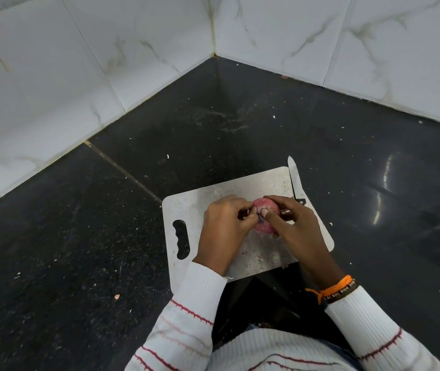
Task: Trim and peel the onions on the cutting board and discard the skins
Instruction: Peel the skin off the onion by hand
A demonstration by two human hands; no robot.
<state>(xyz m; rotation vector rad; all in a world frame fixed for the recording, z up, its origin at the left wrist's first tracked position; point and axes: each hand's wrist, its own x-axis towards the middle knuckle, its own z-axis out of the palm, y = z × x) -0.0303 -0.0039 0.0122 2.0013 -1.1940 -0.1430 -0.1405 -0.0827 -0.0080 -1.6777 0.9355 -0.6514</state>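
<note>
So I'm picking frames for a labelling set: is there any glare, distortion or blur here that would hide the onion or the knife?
Head view: bright glare streaks on the dark counter at right, clear of the work; wide-angle bending of the wall tile lines; the onion is sharp but mostly covered by the left hand and right hand; the knife blade is crisp, its handle largely hidden.

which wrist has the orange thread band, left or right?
The right wrist: an orange thread band and a dark band sit just above the right hand's sleeve cuff. The left hand wrist is bare down to its white cuff.
</note>
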